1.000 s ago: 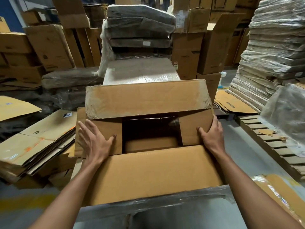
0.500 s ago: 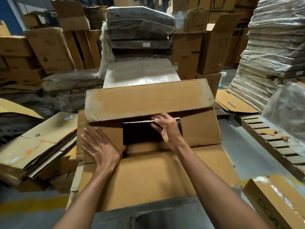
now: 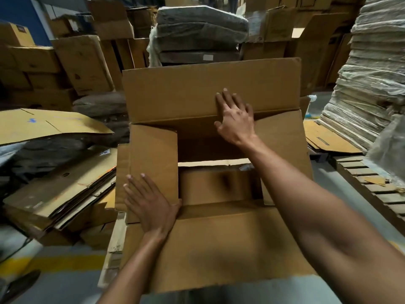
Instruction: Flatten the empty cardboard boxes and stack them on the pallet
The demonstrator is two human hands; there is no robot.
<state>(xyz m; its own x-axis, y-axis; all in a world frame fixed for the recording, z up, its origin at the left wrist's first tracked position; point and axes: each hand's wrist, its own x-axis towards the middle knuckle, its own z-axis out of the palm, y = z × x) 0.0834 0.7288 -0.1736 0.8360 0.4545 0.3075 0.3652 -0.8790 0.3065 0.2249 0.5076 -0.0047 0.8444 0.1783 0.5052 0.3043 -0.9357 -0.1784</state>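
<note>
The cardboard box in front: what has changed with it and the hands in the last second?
The right hand let go of the right side flap, moved across to the far flap and pushed it up and back; it now stands raised and the box is open wider. The left hand stayed flat on the left flap. The stack of flattened cardboard and the pallet have not moved.

A blue wall (image 3: 19,20) shows in the upper left of the frame, half hidden behind brown cartons (image 3: 83,60) piled high across the back. The floor (image 3: 65,288) is smooth grey concrete with a worn yellow stripe (image 3: 54,263) running across the lower left. Dark grey wrapped bundles (image 3: 201,34) sit stacked at top centre and a tall plastic-wrapped stack (image 3: 372,84) fills the right edge, all under dim, warm indoor light.
</note>
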